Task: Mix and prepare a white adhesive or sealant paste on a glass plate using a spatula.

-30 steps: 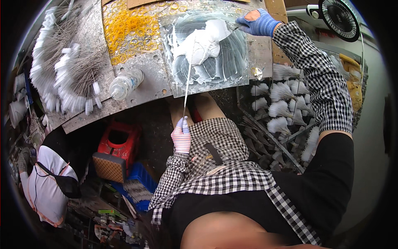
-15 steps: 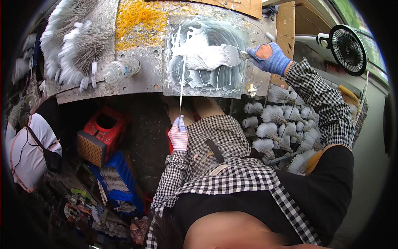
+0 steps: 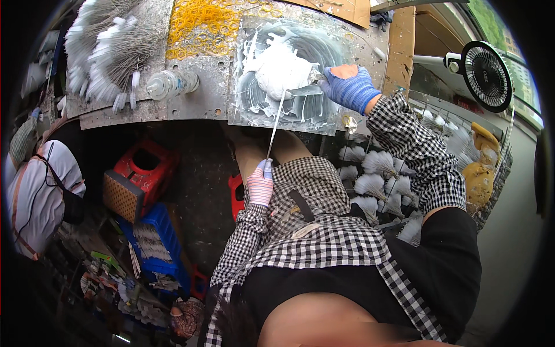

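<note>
Currently, left grip [image 3: 259,188] clamped around thin rod [image 3: 276,125], right grip [image 3: 351,88] closed on scraper [image 3: 315,77]

Workshop for sure, and a messy one: scuffed grey metal tabletop [image 3: 211,84], heaps of thin yellow rings [image 3: 202,26], a flat glassy sheet [image 3: 263,118] smeared white, bunches of white-tipped thin stems [image 3: 110,58].

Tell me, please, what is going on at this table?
White paste is heaped and smeared on a plate. The person's left hand holds a thin rod, its far end at the paste's near edge. The right hand grips a tool at the paste's right side; the tool is mostly hidden. Left of the plate are a bottle and yellow rings.
</note>
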The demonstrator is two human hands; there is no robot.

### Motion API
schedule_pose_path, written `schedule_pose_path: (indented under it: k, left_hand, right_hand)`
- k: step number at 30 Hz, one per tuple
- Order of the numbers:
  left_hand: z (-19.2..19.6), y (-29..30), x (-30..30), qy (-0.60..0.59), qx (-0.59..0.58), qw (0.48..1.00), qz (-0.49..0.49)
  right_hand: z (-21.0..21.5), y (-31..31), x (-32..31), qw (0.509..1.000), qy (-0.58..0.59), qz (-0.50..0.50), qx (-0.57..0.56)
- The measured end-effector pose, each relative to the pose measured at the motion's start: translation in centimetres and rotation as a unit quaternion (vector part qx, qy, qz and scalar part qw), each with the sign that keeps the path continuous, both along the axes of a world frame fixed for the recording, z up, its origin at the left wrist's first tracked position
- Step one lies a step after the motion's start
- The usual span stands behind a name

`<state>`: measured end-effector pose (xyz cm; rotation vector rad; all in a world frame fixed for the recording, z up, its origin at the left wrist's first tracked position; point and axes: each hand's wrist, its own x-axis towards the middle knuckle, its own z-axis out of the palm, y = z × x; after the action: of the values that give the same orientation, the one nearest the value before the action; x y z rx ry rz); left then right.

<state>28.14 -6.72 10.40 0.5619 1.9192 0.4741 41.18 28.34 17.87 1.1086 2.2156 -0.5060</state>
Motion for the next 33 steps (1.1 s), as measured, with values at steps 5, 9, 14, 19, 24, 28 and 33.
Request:
schedule_pose_path:
  k: [5, 9, 14, 19, 24, 28, 33]
  left_hand:
    - [-2.0, 0.2, -1.0, 0.06, 0.021, 0.998, -0.019]
    - [-1.6, 0.6, -1.8, 0.071, 0.027, 0.994, -0.078]
    - [-0.5, 1.3, -2.3, 0.056, 0.058, 0.988, -0.131]
    - [0.6, 1.7, -3.2, 0.076, 0.057, 0.981, -0.167]
    - [0.8, 2.3, -4.1, 0.07, 0.049, 0.972, -0.218]
    - [0.5, 1.2, -5.7, 0.071, 0.019, 0.96, -0.271]
    - [1.0, 0.2, -8.5, 0.102, 0.028, 0.942, -0.319]
  right_hand:
    - [0.3, 1.7, 1.4, 0.998, -0.012, -0.062, 0.025]
    - [-3.0, 3.5, 0.0, 0.991, 0.012, -0.129, 0.016]
    - [-8.1, 7.5, -4.1, 0.993, -0.008, -0.117, -0.002]
    - [-8.1, 5.6, -4.0, 0.99, -0.027, -0.134, -0.026]
    - [-8.4, 3.0, 0.3, 0.983, -0.007, -0.165, -0.086]
    - [-6.4, -0.1, 1.0, 0.962, -0.09, -0.233, -0.108]
    - [-4.2, -2.5, 3.1, 0.965, -0.11, -0.202, -0.129]
